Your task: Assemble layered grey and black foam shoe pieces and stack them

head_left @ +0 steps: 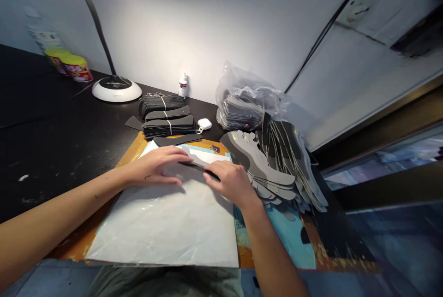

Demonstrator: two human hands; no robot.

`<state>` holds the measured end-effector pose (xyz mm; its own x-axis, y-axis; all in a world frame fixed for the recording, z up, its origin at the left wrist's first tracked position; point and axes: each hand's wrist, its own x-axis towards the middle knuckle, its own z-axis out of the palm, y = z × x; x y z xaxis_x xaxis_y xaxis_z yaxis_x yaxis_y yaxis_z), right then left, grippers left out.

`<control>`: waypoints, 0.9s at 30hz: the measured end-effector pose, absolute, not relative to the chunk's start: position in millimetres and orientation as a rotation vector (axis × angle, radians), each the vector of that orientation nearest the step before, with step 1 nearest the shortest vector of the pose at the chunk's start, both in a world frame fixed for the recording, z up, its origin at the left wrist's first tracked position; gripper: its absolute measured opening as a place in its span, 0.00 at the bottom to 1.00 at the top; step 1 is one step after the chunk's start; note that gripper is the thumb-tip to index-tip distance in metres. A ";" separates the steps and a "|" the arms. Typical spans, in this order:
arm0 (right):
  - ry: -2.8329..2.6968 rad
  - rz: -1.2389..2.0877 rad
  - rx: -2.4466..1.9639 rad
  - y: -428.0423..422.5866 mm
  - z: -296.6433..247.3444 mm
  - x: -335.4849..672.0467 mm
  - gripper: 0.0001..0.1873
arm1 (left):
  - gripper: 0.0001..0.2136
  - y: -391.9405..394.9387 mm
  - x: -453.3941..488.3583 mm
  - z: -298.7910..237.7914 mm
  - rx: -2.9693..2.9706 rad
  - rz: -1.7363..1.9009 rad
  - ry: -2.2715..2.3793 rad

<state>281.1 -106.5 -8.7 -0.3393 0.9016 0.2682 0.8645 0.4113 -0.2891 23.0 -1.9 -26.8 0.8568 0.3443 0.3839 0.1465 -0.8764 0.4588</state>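
My left hand (157,165) lies flat with its fingers stretched out on a grey cut piece (195,159) that rests on a white sheet of paper (169,223). My right hand (231,181) is closed, pinching a narrow dark strip (194,165) against the same grey piece at its right end. Both hands meet over the far part of the sheet.
A fanned stack of grey and black shoe-shaped pieces (273,168) lies right of my right hand. Tied bundles of black pieces (166,119), a small white case (204,124), a glue bottle (183,86), a plastic bag of pieces (242,103), a lamp base (116,88) and two yellow jars (71,64) stand farther back.
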 end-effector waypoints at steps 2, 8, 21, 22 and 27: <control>-2.178 0.031 -1.492 -105.2 -10.2 284.5 0.12 | 0.18 -1.0 21.9 -28.0 2.444 0.866 0.534; -1.859 -0.063 -1.462 -100.7 -16.6 291.2 0.18 | 0.20 -10.4 25.5 -24.4 1.667 1.181 0.884; -1.792 -0.122 -1.558 -101.9 -8.0 290.9 0.20 | 0.16 -12.4 32.6 -22.0 1.259 1.338 0.924; -1.787 -0.115 -1.561 -101.7 -8.2 290.7 0.19 | 0.17 -11.5 32.3 -23.2 1.259 1.325 0.924; -1.764 0.011 -1.594 -98.8 -10.2 292.1 0.14 | 0.18 -11.3 30.5 -26.4 1.253 1.249 0.851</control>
<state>292.1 -98.8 -10.2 0.0518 0.8597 0.5082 0.8535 0.2262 -0.4695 30.5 -11.3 -26.4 0.1806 0.9703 0.1612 -0.2052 -0.1231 0.9709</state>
